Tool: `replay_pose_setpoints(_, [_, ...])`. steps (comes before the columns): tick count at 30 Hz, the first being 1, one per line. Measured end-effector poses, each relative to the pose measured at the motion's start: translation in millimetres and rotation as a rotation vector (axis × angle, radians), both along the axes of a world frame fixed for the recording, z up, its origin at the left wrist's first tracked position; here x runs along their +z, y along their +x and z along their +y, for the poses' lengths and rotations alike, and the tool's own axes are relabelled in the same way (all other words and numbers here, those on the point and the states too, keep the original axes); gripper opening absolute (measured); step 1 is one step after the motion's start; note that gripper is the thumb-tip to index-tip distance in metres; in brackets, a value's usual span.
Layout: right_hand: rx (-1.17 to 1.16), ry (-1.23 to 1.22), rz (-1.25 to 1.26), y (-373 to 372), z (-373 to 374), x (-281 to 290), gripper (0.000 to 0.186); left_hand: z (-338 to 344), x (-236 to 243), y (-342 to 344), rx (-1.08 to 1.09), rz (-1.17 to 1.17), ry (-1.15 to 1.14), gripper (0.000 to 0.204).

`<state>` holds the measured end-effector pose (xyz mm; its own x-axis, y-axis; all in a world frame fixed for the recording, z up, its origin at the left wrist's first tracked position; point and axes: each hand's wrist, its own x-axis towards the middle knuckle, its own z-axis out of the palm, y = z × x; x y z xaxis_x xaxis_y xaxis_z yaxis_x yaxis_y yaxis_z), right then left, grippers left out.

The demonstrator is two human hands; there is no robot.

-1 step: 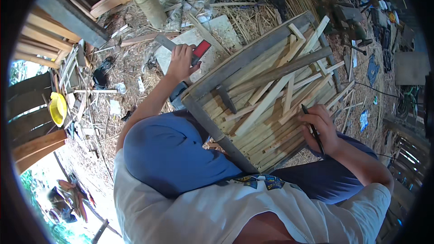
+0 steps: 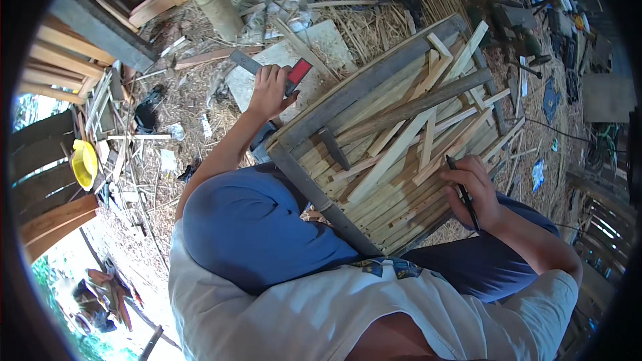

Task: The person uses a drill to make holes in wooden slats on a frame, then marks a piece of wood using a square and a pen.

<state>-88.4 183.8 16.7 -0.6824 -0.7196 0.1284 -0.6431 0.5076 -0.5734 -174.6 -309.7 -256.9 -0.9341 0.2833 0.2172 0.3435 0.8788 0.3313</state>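
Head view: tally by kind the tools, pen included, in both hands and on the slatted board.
Square: 1
Pen: 1
Hammer: 1
Total: 3

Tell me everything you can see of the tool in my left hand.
The tool looks like a square: a flat, grey, metallic-looking blade points up-left, and a red, dark-edged part up-right. Your left hand grips it between them, hiding any join. Behind it lies a pale slab; contact is unclear.
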Motion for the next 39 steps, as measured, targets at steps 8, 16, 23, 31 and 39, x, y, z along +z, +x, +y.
replay_pose_setpoints(8, [0.059, -0.050, 0.048, 1, 11, -13, 0.042, -13, -71, -11, -0.197, -0.106, -0.073, 0.080])
replay_pose_setpoints(16, [0.080, 0.106, 0.121, -5, 44, 19, 0.042, -54, 62, -15, -0.198, -0.195, -0.051, 0.051])
replay_pose_setpoints(23, [0.212, 0.252, 0.226, -18, 98, 21, 0.043, -57, 300, -13, -0.240, 0.016, -0.195, 0.038])
replay_pose_setpoints(31, [0.161, 0.243, 0.334, -26, 99, 2, 0.031, 137, 397, 109, -0.283, -0.039, 0.223, 0.028])
replay_pose_setpoints(39, [0.108, 0.220, 0.382, -21, 99, -7, 0.037, 254, 274, 242, -0.066, -0.269, 0.335, 0.026])
